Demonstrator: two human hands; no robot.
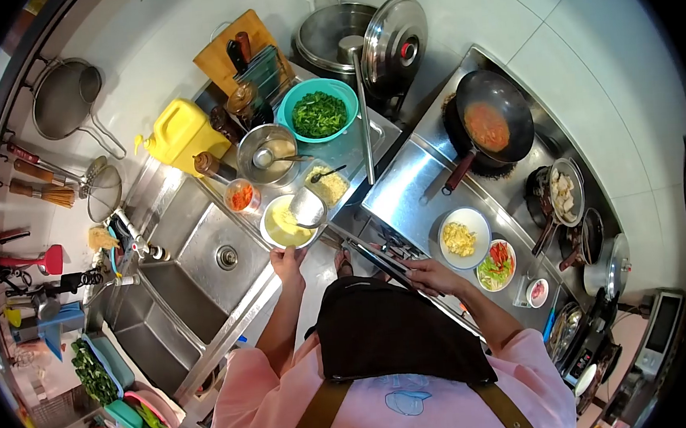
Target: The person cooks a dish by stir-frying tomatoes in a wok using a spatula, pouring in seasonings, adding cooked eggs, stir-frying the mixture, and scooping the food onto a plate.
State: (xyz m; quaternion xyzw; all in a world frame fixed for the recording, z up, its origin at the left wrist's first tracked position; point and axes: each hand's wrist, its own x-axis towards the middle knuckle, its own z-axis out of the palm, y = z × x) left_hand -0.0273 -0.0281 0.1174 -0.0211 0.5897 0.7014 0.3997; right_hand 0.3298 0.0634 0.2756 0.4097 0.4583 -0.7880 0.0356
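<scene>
Head | left hand (287, 267): one bowl (266, 234) | right hand (436, 277): unclear | sink basins (195, 260): two

Centre: the left hand (287, 266) grasps the near edge of a bowl (269, 237) with yellow contents, a metal utensil (307, 208) over its right side. Right of centre: the right hand (436, 277) holds a long dark object (385, 263), type indistinct. Upper centre: chopped greens (319, 115) in a turquoise bowl (283, 113). Upper right: wok (510, 95) containing reddish sauce (486, 127). Left: two-basin sink (192, 276).
</scene>
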